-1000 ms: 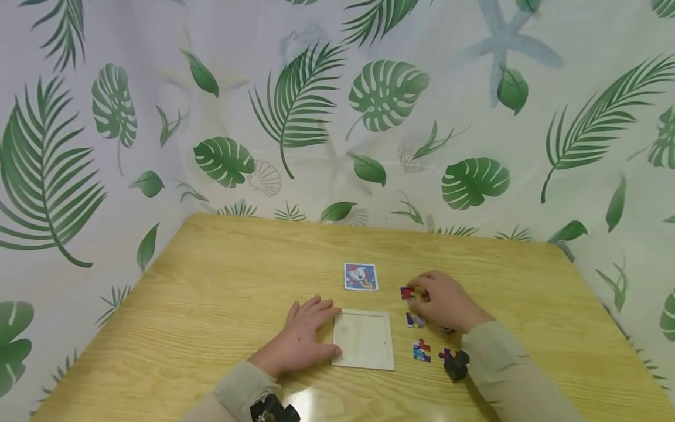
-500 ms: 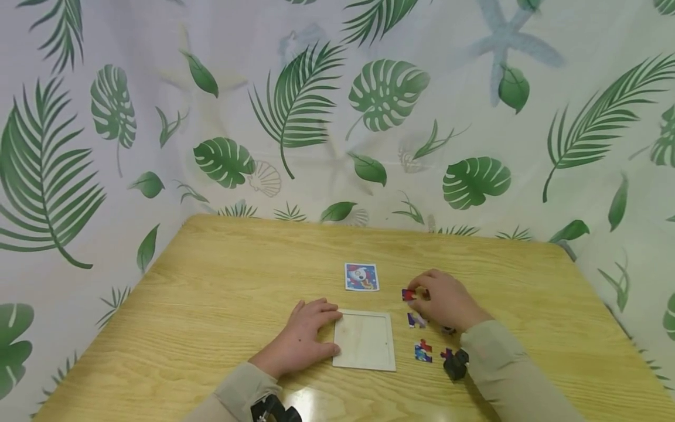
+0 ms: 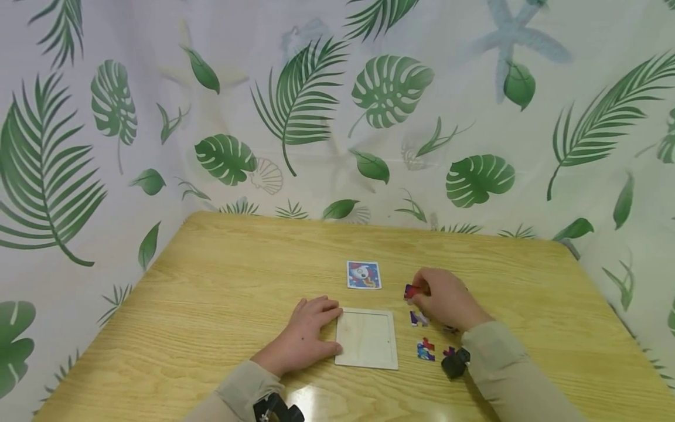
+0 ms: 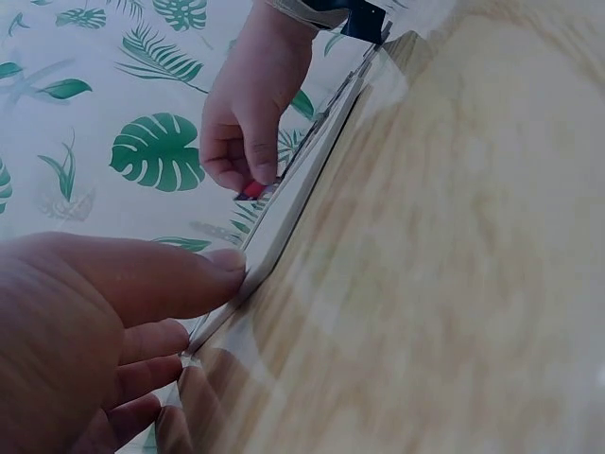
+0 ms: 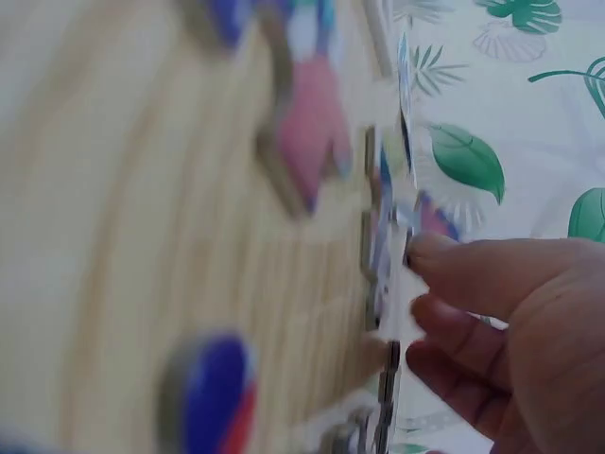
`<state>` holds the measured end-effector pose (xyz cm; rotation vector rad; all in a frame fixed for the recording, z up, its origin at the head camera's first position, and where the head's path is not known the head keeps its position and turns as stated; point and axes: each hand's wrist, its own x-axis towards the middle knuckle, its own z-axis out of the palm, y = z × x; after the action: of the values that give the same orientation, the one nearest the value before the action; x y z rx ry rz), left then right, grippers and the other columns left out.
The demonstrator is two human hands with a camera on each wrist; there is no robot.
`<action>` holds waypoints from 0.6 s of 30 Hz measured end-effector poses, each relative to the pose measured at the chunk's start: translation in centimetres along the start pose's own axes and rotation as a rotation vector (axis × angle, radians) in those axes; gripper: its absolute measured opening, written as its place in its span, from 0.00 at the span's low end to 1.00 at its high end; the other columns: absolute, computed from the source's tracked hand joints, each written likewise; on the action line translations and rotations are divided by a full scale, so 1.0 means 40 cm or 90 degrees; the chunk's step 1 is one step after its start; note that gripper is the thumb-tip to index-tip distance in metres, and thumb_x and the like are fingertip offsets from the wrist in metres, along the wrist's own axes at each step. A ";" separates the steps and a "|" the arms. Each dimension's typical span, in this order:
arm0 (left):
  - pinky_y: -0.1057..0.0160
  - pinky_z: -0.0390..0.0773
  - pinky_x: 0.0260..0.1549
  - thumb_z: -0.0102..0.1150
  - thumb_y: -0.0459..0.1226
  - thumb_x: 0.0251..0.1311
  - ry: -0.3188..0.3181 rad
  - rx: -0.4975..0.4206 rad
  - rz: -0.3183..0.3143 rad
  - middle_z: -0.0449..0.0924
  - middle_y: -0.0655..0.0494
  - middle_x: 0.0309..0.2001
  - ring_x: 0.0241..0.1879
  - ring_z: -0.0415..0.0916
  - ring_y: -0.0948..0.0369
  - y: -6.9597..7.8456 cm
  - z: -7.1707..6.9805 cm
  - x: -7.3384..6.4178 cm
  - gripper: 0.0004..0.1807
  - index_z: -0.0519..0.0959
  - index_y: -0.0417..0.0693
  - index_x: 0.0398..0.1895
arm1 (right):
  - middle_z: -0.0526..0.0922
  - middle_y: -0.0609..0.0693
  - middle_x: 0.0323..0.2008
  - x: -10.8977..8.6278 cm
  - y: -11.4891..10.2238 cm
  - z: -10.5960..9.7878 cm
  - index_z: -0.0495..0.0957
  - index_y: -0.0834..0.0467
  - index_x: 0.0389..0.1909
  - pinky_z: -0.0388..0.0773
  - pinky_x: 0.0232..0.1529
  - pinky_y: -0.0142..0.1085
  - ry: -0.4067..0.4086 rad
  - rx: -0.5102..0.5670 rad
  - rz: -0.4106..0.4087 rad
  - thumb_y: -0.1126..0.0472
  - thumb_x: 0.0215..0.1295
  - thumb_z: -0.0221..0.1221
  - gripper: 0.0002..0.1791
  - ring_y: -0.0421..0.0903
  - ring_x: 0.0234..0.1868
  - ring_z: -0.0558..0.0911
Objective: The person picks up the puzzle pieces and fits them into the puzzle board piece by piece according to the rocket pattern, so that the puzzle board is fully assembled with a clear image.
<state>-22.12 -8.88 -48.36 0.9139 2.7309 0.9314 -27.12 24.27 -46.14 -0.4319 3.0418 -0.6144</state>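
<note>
My right hand (image 3: 448,300) pinches a red and dark-blue jigsaw piece (image 3: 409,292) between thumb and fingers, right of the picture card. In the right wrist view, the thumb and fingertips meet at that piece (image 5: 435,218). My left hand (image 3: 304,335) rests at the left edge of a pale wooden puzzle frame (image 3: 366,367), thumb and fingers spread along its side. Seen from the left wrist, the thumb touches the frame's edge (image 4: 274,241). More jigsaw pieces lie below the right hand: a purple-and-white one (image 3: 419,318) and a blue-and-red one (image 3: 425,350).
A small picture card (image 3: 364,275) with a white cartoon animal lies behind the frame. Another jigsaw piece (image 3: 449,351) is partly covered by the right wrist's black camera (image 3: 456,364). A leaf-patterned curtain (image 3: 316,117) stands behind the wooden table (image 3: 211,281).
My right fingers have drawn together on the red piece, which sits slightly turned at the fingertips. My left hand has stayed at the frame's edge.
</note>
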 end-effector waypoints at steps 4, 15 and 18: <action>0.40 0.40 0.74 0.70 0.47 0.57 -0.001 0.000 -0.001 0.67 0.48 0.71 0.75 0.53 0.48 0.003 0.002 0.001 0.38 0.73 0.41 0.70 | 0.79 0.44 0.32 -0.004 -0.014 0.000 0.79 0.52 0.39 0.75 0.35 0.42 0.020 0.050 0.011 0.60 0.68 0.64 0.03 0.45 0.31 0.75; 0.42 0.38 0.74 0.69 0.48 0.57 -0.011 0.007 -0.019 0.66 0.51 0.73 0.76 0.52 0.50 0.010 -0.003 0.000 0.39 0.71 0.43 0.71 | 0.84 0.43 0.40 -0.036 -0.129 0.006 0.83 0.49 0.43 0.78 0.49 0.48 0.002 0.215 0.060 0.56 0.73 0.60 0.04 0.48 0.46 0.79; 0.42 0.37 0.74 0.69 0.48 0.57 -0.021 0.008 -0.027 0.64 0.53 0.74 0.77 0.51 0.50 0.010 -0.007 -0.002 0.39 0.71 0.44 0.72 | 0.84 0.42 0.40 -0.033 -0.167 0.021 0.84 0.48 0.42 0.77 0.51 0.49 -0.003 0.232 0.078 0.56 0.73 0.60 0.04 0.48 0.46 0.79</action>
<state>-21.93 -8.82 -47.92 0.8621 2.7204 0.8851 -24.04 18.37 -44.44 -0.2313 2.8306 -1.1252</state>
